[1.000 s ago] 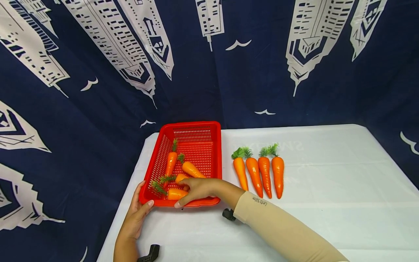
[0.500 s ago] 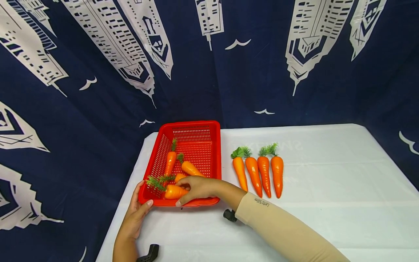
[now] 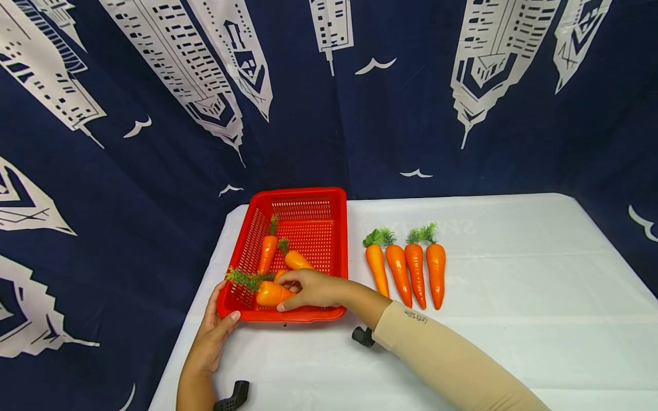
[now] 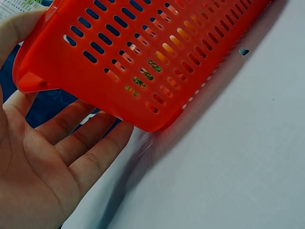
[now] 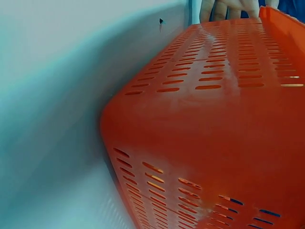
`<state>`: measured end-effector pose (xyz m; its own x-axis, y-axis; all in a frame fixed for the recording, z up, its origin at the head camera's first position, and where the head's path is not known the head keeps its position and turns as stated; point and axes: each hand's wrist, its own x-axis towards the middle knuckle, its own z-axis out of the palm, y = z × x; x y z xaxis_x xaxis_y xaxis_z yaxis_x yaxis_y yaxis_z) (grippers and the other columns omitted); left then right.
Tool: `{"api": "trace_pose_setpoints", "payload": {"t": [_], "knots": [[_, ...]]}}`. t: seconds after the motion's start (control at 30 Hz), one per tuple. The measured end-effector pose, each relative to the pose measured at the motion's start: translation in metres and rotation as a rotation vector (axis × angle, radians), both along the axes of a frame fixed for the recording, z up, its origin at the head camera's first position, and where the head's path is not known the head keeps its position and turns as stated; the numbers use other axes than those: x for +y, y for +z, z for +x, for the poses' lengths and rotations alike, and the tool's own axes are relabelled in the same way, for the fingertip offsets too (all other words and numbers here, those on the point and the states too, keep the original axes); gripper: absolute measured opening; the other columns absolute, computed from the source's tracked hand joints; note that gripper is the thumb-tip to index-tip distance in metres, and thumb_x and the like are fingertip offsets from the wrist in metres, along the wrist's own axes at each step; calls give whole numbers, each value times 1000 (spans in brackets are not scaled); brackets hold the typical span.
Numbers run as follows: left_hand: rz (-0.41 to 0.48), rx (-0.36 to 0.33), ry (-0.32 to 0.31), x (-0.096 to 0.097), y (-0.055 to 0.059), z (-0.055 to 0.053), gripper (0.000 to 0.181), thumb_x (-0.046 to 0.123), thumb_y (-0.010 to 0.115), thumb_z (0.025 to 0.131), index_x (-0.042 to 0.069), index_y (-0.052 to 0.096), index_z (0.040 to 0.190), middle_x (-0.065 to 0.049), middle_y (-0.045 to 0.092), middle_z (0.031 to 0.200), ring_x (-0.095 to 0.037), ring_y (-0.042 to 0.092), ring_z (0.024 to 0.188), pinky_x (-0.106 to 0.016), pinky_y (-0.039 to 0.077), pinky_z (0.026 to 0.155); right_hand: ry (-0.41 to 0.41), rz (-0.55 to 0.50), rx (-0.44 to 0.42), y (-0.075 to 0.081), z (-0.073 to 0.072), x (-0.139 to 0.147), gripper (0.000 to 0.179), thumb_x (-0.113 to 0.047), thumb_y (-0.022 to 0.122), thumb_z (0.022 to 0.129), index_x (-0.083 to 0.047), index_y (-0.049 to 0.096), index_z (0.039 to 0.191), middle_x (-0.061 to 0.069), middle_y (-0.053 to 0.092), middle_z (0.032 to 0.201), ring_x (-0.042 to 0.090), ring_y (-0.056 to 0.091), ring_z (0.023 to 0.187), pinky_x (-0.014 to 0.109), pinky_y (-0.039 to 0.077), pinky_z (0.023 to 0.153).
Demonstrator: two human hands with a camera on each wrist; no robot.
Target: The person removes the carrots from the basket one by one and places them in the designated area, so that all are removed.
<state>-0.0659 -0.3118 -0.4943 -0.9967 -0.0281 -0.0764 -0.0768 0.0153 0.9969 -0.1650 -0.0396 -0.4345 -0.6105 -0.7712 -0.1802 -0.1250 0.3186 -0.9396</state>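
A red plastic basket (image 3: 340, 245) with slotted walls stands at the table's left side. My left hand (image 3: 208, 342) holds its near left corner, thumb on the rim; in the left wrist view the fingers of this hand (image 4: 45, 167) reach under the corner. My right hand (image 3: 315, 288) reaches over the near rim and pinches an orange carrot (image 3: 270, 294) with a feathery green top, which points left toward the corner. Beyond it lie a slim carrot (image 3: 268, 254), a second carrot (image 3: 297, 260) and a partly hidden one. In the right wrist view the basket wall (image 5: 214, 124) hides the right hand.
Several carrots (image 3: 397, 268) lie side by side on the white tablecloth (image 3: 514, 285), right of the basket. A navy cloth (image 3: 319, 131) with white building prints hangs behind and at the left. Black wrist devices show by the left (image 3: 233, 396) and right (image 3: 362, 337) forearms.
The pinched carrot has shifted left and slightly up, its green top now reaching over the left rim. My right hand has risen a little with it. The left hand stays at the corner.
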Motion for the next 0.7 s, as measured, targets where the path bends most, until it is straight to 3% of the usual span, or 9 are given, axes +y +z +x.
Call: {"api": "trace_pose_setpoints", "payload": {"t": [0.17, 0.33, 0.5, 0.7], "knots": [[5, 2, -2, 0, 0, 0, 76, 7, 57, 99, 28, 18, 160, -9, 15, 166, 4, 49, 128, -15, 50, 98, -29, -66, 75, 0, 1, 0, 45, -32, 81, 86, -24, 66, 128, -7, 64, 114, 11, 58, 107, 23, 51, 92], [12, -12, 11, 0, 1, 1, 78, 6, 57, 99, 30, 16, 161, -9, 13, 166, 5, 49, 127, -15, 50, 97, -126, -110, 154, 2, 5, 0, 50, -35, 79, 88, -18, 63, 132, -5, 64, 113, 11, 57, 103, 22, 51, 88], [13, -21, 21, 0, 2, 2, 78, 7, 58, 99, 31, 17, 161, -9, 14, 166, 3, 51, 125, -16, 51, 96, -208, -172, 158, 5, 8, 2, 51, -34, 78, 88, -16, 62, 134, -2, 66, 117, 12, 61, 103, 23, 53, 90], [9, -32, 23, 1, 3, 1, 79, 7, 59, 98, 31, 17, 161, -10, 13, 167, 4, 51, 125, -16, 51, 96, -249, -182, 140, 13, 11, 12, 49, -36, 78, 88, -22, 62, 133, -6, 67, 115, 12, 62, 101, 25, 53, 88]]}}
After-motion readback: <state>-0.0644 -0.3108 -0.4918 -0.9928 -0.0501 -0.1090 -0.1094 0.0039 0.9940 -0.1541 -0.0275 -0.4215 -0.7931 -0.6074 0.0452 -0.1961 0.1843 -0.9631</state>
